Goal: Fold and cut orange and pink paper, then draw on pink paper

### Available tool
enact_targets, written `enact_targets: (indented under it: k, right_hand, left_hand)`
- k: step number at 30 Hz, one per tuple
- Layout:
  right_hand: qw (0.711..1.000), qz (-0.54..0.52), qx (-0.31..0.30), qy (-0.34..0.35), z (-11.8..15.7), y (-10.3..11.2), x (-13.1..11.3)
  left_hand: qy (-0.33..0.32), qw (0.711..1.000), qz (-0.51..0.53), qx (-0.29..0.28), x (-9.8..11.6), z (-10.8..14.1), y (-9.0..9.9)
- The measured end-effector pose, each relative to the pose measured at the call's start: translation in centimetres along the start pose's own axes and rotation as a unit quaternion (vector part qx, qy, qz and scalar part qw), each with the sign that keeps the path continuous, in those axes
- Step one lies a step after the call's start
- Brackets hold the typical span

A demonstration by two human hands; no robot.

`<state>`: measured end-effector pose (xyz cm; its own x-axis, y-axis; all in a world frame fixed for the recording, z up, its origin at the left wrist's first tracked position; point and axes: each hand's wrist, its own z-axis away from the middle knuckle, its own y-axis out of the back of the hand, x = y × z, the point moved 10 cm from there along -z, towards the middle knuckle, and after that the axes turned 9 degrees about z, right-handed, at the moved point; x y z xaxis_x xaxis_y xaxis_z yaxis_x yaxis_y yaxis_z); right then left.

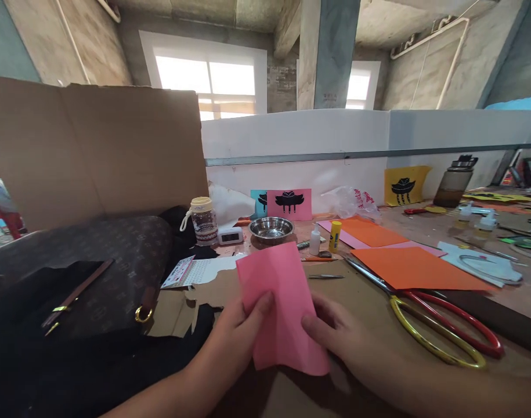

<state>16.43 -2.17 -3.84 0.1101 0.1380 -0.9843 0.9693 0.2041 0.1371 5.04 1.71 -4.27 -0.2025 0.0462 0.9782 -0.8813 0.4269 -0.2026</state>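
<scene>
Where the pink paper stands upright, each hand's grip clamps an opposite side.

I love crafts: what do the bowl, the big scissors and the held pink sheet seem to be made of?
The bowl looks like polished metal, perhaps stainless steel: it gleams. The scissors have silvery, shiny blades, likely steel; the glossy gold and red handles could be coated metal or plastic. The pink sheet looks like matte paper or thin card, without gloss and softly curved.
</scene>
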Motion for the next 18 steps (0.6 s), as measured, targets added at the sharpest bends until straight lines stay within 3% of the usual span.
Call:
enact_targets:
  k: [3, 7, 13, 18]
  right_hand:
    - [1.000, -0.009, 0.001, 0.009, -0.1, 0.2, -0.2]
    - [0.999, 0.003, 0.011, -0.044, -0.2, 0.4, 0.7]
    - [0.998, -0.003, 0.025, -0.053, -0.6, 0.8, 1.6]
    - [0.995, 0.053, 0.038, -0.077, -0.5, 1.2, 2.1]
  left_hand:
    - [0.008, 1.000, -0.002, 0.001, 0.0, -0.1, 0.2]
    - [0.010, 1.000, -0.028, 0.005, -0.3, 0.0, 0.4]
    - [-0.005, 1.000, 0.000, -0.020, -0.1, 0.2, -0.6]
    - [-0.003, 0.999, 0.010, -0.033, -0.1, 0.4, -0.9]
